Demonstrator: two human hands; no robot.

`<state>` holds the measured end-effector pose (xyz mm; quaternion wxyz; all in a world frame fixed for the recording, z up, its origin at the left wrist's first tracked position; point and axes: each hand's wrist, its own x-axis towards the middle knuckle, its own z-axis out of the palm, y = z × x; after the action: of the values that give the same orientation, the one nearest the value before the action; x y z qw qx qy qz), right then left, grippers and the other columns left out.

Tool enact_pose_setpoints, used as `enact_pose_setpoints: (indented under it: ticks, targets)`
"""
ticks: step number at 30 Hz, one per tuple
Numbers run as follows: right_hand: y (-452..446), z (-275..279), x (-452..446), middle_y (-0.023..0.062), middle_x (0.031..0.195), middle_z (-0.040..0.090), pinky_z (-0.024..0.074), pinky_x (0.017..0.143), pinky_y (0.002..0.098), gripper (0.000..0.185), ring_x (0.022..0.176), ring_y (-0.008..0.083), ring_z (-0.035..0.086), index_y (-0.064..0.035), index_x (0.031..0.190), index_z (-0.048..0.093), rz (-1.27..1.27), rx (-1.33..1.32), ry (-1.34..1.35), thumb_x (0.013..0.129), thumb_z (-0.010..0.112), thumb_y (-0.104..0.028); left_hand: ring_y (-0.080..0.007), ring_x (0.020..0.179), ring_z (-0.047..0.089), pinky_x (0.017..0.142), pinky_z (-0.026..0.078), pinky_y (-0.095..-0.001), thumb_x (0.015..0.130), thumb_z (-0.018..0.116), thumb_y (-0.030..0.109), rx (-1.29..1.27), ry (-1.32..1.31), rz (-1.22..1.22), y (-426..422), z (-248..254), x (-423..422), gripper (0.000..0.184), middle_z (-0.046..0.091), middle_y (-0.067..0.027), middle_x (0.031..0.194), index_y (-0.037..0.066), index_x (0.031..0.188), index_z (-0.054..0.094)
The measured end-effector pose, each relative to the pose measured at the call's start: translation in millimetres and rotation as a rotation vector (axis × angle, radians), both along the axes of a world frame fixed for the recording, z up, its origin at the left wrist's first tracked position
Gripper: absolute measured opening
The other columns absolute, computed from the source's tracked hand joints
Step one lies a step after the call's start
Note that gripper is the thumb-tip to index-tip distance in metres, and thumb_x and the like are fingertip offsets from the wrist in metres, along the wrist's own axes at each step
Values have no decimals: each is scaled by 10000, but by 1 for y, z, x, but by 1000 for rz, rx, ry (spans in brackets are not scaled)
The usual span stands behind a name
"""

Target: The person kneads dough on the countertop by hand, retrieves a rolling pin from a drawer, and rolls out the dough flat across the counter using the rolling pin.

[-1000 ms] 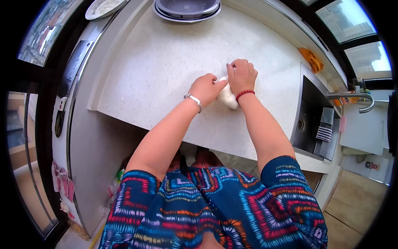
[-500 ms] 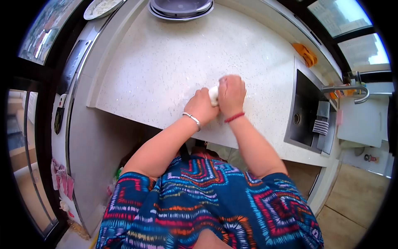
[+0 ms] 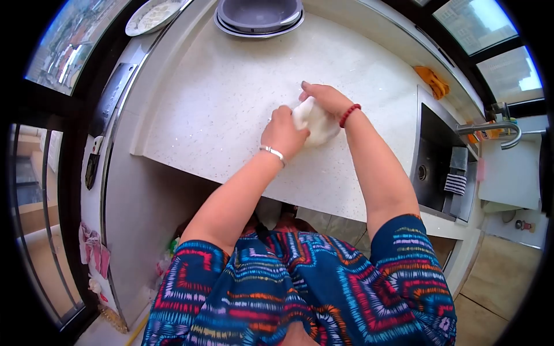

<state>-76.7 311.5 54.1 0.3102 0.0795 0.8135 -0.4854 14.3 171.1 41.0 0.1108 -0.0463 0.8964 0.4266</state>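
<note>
Sink (image 3: 434,151) lies right of the countertop (image 3: 202,109); stacked basins (image 3: 259,14) stand at its far edge. Dish (image 3: 152,17) contains white material. Left hand (image 3: 283,132) grips white dough (image 3: 314,126) on the countertop; right hand (image 3: 330,102) curves over it, grip indeterminable.

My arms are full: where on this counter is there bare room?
On the speckled white countertop: left of the left hand, up to the raised white side ledge; right of the right hand, up to the rectangular steel sink; beyond both hands, short of the stacked round grey basins. Crowded: mid-counter, where the hands touch the soft white lump.
</note>
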Motion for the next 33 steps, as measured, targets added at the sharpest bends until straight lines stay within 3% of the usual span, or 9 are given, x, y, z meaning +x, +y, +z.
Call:
enact_pose_setpoints:
  ticks: [1,4,9,13,18,22,26,30,33]
  targets:
    - [7,2,4,119,909,654,467,737,335,297,819,169,598,-75,849,650,84,-83,155,853,566,-360,-346,920,591,768,493,-416,693,764,237,-27,84,7,2,-4,13,500,550,-188,1046,14,1041,485]
    - [1,12,43,121,1027,650,438,815,422,335,966,325,574,-64,846,648,-62,235,450,865,474,-349,-364,918,577,741,488,-448,660,802,219,-63,220,-7,5,-17,49,565,495,-170,1071,56,1047,425]
    - [-24,-44,100,48,901,599,384,809,441,76,882,293,530,-158,802,645,-139,503,1218,787,575,-133,-343,868,604,743,498,-416,669,788,269,-19,30,-115,-19,-1,57,529,559,-165,972,13,1010,474]
    - [-23,-51,65,51,1010,590,369,881,432,124,1002,275,510,-148,908,635,-51,621,1135,798,609,-200,-170,696,593,626,506,-298,737,744,287,144,91,99,-38,-16,19,455,612,-99,815,-8,1018,541]
    - [-31,-35,21,82,1066,577,374,903,434,334,1057,277,498,-128,941,645,-84,698,937,767,654,-413,-141,640,607,476,494,-284,816,653,356,220,-126,56,-23,-35,-34,440,638,-112,843,-37,1000,579]
    - [-34,7,6,105,1084,601,419,886,437,556,1045,276,539,-96,1000,681,250,905,492,787,543,-591,-237,707,632,593,513,-339,763,698,325,101,-50,13,-15,-27,-13,435,639,-151,847,-20,977,542]
    - [-20,38,21,139,1095,641,427,868,421,364,1036,305,574,-97,894,687,244,214,28,819,596,-441,-361,807,633,716,499,-398,705,739,309,54,-46,58,-9,-5,29,460,633,-208,881,4,944,490]
    - [-39,-27,99,80,846,602,413,780,453,101,827,300,551,-115,751,630,-49,556,1174,784,593,-202,-399,879,626,773,508,-436,717,721,341,-78,-167,-117,-14,9,53,506,632,-228,993,-20,982,486]
    - [-46,-40,97,54,857,582,380,810,426,43,845,277,526,-141,743,616,-36,500,1260,776,596,-160,-371,869,638,766,515,-409,681,736,348,-87,-173,-195,-37,1,42,528,650,-212,942,-35,976,525]
